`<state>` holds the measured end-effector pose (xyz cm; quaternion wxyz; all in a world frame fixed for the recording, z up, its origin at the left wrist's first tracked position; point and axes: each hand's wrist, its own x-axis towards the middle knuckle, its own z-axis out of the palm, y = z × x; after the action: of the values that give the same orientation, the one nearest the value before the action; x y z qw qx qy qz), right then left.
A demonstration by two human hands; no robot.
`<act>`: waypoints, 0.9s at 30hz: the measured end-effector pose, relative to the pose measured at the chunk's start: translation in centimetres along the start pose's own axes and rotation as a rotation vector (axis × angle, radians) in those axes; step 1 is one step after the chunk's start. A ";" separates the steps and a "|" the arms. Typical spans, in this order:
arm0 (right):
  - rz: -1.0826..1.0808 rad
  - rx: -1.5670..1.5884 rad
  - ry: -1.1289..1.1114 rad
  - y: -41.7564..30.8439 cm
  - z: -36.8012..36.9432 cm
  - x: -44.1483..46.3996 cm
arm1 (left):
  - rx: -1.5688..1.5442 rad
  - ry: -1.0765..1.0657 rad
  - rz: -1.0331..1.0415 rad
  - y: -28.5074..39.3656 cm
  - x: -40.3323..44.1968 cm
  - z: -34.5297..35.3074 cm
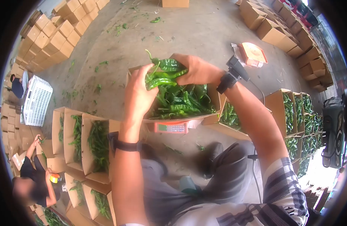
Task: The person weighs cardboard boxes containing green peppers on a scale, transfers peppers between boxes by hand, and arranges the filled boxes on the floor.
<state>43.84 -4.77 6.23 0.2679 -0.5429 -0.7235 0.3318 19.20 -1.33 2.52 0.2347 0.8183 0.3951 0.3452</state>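
Observation:
Between both hands is a small bunch of long green peppers (162,75), held above an open cardboard box (215,111). My left hand (140,84) grips the bunch from the left side, fingers curled at its edge. From the right, my right hand (196,69) closes over the other ends of the same peppers. More green peppers (184,102) fill the box below. A scale with a keypad (171,127) shows at the near side of the box, partly hidden beneath it.
Open boxes of peppers stand at left (96,143) and right (288,113). A co-worker (34,177) sits at lower left by a white crate (37,100). An orange scale (253,54) lies on the floor, where loose peppers (155,20) are scattered. Stacked boxes (60,35) line the back.

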 end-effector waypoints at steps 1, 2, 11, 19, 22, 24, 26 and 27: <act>-0.029 0.018 -0.001 -0.3 -0.3 -0.1 | -0.001 0.000 -0.001 0.2 0.0 -0.1; -0.028 0.018 -0.001 -0.7 -0.4 -0.3 | -0.006 0.014 -0.003 0.5 0.1 -0.3; -0.078 -0.043 0.187 -2.6 -3.2 -3.9 | 0.000 0.083 0.105 5.4 1.2 -0.3; 0.013 -0.155 0.353 -3.3 -7.4 -11.8 | -0.111 0.084 0.271 11.6 3.0 3.0; 0.094 -0.154 0.458 -2.6 -8.8 -16.8 | -0.086 0.007 0.391 15.3 3.5 6.0; 0.136 -0.106 0.507 -0.8 -9.5 -20.7 | -0.121 -0.058 0.442 17.8 3.3 8.7; 0.203 -0.054 0.555 0.7 -10.1 -24.9 | -0.149 -0.146 0.480 20.1 2.9 11.6; 0.248 -0.029 0.576 1.6 -10.1 -26.7 | -0.153 -0.156 0.513 21.1 2.5 13.4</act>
<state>59.45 -28.33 10.68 0.4116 -0.7024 -0.5508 0.1839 40.59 -12.99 8.59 0.2307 0.8956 0.1285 0.3580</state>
